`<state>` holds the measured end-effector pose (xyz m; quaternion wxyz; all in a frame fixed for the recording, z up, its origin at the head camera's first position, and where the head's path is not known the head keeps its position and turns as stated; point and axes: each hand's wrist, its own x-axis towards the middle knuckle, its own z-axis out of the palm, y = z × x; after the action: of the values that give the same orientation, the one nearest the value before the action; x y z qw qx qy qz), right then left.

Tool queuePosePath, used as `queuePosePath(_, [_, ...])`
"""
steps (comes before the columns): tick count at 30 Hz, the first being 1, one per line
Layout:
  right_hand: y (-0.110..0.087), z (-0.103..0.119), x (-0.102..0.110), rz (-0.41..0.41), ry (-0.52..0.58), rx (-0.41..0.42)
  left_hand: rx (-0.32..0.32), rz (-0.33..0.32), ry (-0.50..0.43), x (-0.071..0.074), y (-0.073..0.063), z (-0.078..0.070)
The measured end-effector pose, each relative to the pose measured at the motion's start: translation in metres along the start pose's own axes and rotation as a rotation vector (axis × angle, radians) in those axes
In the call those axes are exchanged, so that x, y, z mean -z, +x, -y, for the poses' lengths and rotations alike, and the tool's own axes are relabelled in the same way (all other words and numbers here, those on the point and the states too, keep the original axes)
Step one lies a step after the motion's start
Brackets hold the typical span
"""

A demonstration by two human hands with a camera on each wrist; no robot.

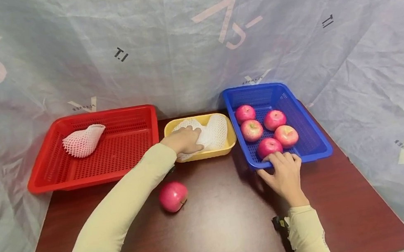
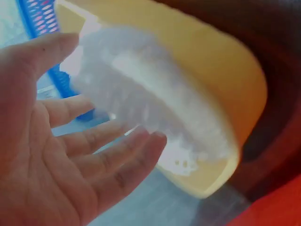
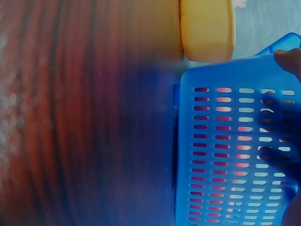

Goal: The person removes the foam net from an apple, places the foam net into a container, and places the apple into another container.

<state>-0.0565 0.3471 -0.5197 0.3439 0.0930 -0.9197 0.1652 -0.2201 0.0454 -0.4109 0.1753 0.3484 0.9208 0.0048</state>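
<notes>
My left hand (image 1: 184,139) reaches over a shallow yellow tray (image 1: 205,155) that holds white foam fruit nets (image 1: 217,132). In the left wrist view its fingers (image 2: 101,155) are spread and loosely bent beside a blurred foam net (image 2: 155,89); contact is hard to tell. At the front rim of the blue basket (image 1: 312,156), my right hand (image 1: 285,176) grips the edge, fingers over the rim and thumb outside. Several red apples (image 1: 269,147) lie in that basket. One more red apple (image 1: 173,196) sits on the table below my left forearm.
A red basket (image 1: 118,178) stands at the left, holding an apple in a foam net (image 1: 83,142). All three containers stand along the back of the brown table (image 1: 220,223). A grey printed cloth (image 1: 179,53) hangs behind and at the sides.
</notes>
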Motion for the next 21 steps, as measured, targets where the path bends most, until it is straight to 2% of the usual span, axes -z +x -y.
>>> queuePosePath(6, [0.002, 0.003, 0.0, -0.005, 0.008, -0.004, 0.007, -0.154, 0.092, 0.015, -0.041, -0.002])
queuePosePath(9, [0.002, 0.003, 0.0, -0.003, 0.009, -0.002, -0.014, -0.187, 0.101, 0.016, -0.067, -0.006])
queuePosePath(12, [0.002, 0.002, 0.001, 0.0, 0.006, -0.002, -0.056, -0.171, 0.105, 0.011, -0.091, -0.013])
queuePosePath(15, [0.002, 0.0, 0.002, 0.0, 0.0, -0.005, -0.094, -0.142, 0.111, 0.002, -0.108, -0.018])
queuePosePath(21, [0.001, 0.001, -0.002, 0.009, 0.008, -0.008, -0.088, -0.061, 0.089, -0.026, -0.123, -0.022])
